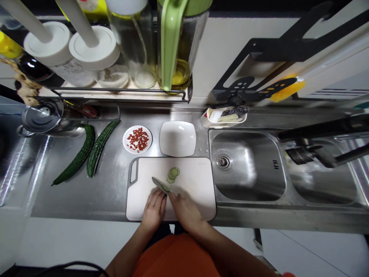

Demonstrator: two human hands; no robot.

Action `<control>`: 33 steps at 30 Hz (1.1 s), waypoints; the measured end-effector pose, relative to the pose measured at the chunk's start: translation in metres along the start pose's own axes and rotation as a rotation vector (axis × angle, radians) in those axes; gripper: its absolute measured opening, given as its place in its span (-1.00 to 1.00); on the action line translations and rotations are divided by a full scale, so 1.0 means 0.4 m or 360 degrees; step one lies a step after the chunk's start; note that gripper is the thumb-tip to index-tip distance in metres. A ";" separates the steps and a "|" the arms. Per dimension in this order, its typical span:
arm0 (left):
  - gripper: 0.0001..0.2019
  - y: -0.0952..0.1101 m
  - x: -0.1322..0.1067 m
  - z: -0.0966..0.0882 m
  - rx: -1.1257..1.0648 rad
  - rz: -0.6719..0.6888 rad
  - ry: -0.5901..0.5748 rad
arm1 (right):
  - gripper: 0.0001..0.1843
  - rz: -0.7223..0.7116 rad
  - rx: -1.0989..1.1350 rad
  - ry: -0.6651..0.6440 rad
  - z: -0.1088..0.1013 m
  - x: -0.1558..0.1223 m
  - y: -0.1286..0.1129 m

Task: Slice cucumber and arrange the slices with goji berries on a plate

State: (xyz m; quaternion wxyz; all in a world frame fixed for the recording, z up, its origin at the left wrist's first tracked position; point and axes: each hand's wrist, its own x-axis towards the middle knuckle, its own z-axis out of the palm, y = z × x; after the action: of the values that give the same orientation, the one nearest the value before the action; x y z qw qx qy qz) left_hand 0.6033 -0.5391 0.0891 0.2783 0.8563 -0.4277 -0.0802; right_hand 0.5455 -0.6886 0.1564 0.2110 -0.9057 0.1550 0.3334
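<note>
A white cutting board (196, 188) lies on the steel counter in front of me. My right hand (184, 207) is closed round the handle of a knife (158, 184), whose blade points left and away across the board. My left hand (154, 209) rests with curled fingers on the board, pressing a small cucumber piece (165, 188) right at the blade. Several thin cucumber slices (173, 174) lie in a small heap just beyond the knife.
Two whole cucumbers (86, 152) lie on the counter at left. A small dish of red berries (137, 139) and an empty white square plate (178, 138) sit behind the board. A steel sink (248, 165) is to the right, a pot (43, 119) at far left, bottles on a rack above.
</note>
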 end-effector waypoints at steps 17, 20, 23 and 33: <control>-0.75 0.005 0.002 -0.007 -0.0050 -0.0030 -0.0021 | -0.53 -0.0010 0.0018 -0.0057 -0.018 -0.059 0.036; -0.78 0.007 0.002 -0.011 -0.0031 -0.0032 -0.0036 | -0.50 0.0028 0.0037 -0.0099 -0.026 -0.098 0.040; -0.79 0.009 0.004 -0.014 -0.0012 -0.0021 -0.0032 | -0.44 0.0046 0.0072 -0.0106 -0.016 -0.120 0.046; -0.78 0.006 0.000 -0.012 0.0045 0.0008 -0.0039 | -0.47 0.0064 0.0058 -0.0118 -0.010 -0.134 0.044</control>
State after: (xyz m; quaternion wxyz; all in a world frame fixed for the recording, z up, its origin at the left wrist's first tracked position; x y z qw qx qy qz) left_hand 0.6032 -0.5384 0.0943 0.2610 0.8579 -0.4345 -0.0840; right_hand 0.5010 -0.6981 0.1901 0.2264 -0.8854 0.1712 0.3680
